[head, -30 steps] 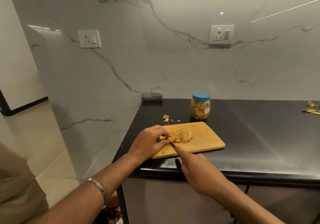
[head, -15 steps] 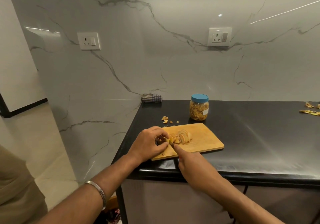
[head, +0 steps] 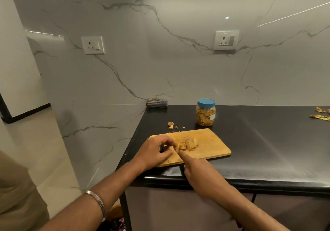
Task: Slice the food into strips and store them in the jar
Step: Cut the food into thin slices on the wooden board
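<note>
The food (head: 186, 143) lies on the wooden cutting board (head: 210, 146) at the near left corner of the black worktop (head: 267, 141), already fanned into several slices toward 3 o'clock, with the uncut end under the left hand (head: 155, 152). That hand's grip is curled, fingertips and thumb pinching the uncut stub. The right hand (head: 201, 175) comes in from 5 o'clock with its forefinger stretched along what seems to be a knife; the blade is mostly hidden, so whether the other fingers wrap a handle I cannot tell for sure, though the pose suggests a closed grip on it. The jar (head: 205, 113), lid on and part filled with strips, stands at 12 o'clock from the board, just beyond its far edge.

To do this cut well, I judge the left fingertips should stay tucked back from the blade line, since little of the piece is left to hold. The blade should drop straight and even, so the slices match those lying beside it. The stub may roll or slip, so firm downward pressure helps.

Compared with half a second ago, the left hand's thumb and fingers have drawn closer over the stub, and the right forefinger has advanced toward 11 o'clock, nearer the left fingers. The jar, the board and the crumbs (head: 170, 124) at 11 o'clock of the board have not moved
</note>
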